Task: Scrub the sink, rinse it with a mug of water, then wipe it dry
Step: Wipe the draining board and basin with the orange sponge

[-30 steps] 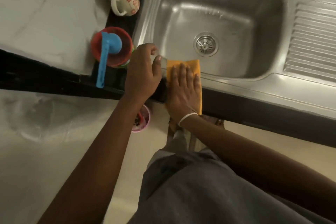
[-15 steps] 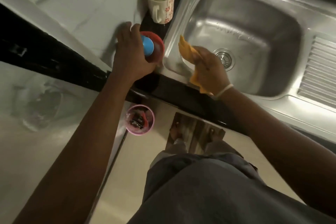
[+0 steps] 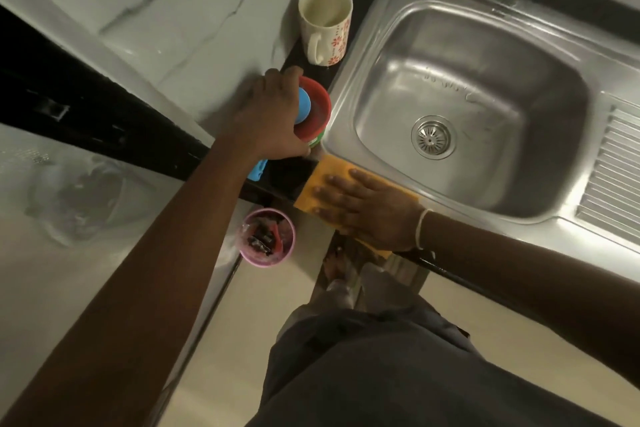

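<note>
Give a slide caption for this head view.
Right hand presses orange cloth on sink rim; left hand grasps red container.

Glossy steel sink (image 3: 388, 45), matt orange cloth (image 3: 332, 173), polished marble-look counter (image 3: 173, 10).

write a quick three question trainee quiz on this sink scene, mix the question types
1. True or false: the right hand presses the orange cloth flat on the sink's front rim.
2. What does the left hand rest on? A) flowered mug B) red tub C) pink bin
3. Fill in: the flowered mug stands ___ on the counter.

Key: 1 true; 2 B; 3 upright
</note>
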Demonstrator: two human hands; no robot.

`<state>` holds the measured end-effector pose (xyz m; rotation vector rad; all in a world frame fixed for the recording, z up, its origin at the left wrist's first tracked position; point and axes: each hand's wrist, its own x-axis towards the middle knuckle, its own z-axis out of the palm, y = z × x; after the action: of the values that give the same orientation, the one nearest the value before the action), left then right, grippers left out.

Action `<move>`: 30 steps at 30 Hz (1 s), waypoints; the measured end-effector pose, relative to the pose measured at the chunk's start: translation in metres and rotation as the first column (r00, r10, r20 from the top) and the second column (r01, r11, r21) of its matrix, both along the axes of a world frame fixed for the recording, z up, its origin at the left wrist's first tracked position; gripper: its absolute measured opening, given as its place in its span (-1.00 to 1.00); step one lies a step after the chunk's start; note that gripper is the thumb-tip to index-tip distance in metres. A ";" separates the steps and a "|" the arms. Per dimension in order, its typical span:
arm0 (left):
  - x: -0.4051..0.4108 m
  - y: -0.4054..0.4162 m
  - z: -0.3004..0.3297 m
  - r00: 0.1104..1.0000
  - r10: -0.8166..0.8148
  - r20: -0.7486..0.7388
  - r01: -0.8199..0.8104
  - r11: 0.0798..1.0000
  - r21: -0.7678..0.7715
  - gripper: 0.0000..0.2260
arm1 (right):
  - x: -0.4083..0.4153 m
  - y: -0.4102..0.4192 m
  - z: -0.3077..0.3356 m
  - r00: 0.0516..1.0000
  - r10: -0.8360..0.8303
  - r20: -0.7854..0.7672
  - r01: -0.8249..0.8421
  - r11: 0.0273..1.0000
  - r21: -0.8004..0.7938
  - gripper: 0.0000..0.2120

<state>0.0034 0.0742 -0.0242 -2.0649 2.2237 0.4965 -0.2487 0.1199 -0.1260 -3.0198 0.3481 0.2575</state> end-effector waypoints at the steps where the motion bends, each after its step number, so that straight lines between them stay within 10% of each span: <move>1: -0.001 -0.001 0.007 1.000 0.007 0.005 -0.007 1.000 0.010 0.00 | 0.011 -0.002 -0.002 1.000 0.002 0.009 -0.002 1.000 0.006 -0.46; 18: -0.016 0.007 0.090 0.959 0.284 -0.026 -0.277 0.949 0.151 0.09 | 0.125 -0.076 0.015 0.843 -0.296 0.449 0.171 0.939 0.298 -0.53; 30: -0.037 0.014 0.051 0.906 0.423 0.013 -0.419 0.891 0.173 0.05 | 0.101 -0.119 -0.007 0.924 -0.367 0.111 0.327 0.906 0.270 -0.26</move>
<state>-0.0339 0.0886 0.0267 -2.4547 1.6598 0.7170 -0.1476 0.0009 -0.1327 -2.6484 0.7675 0.0251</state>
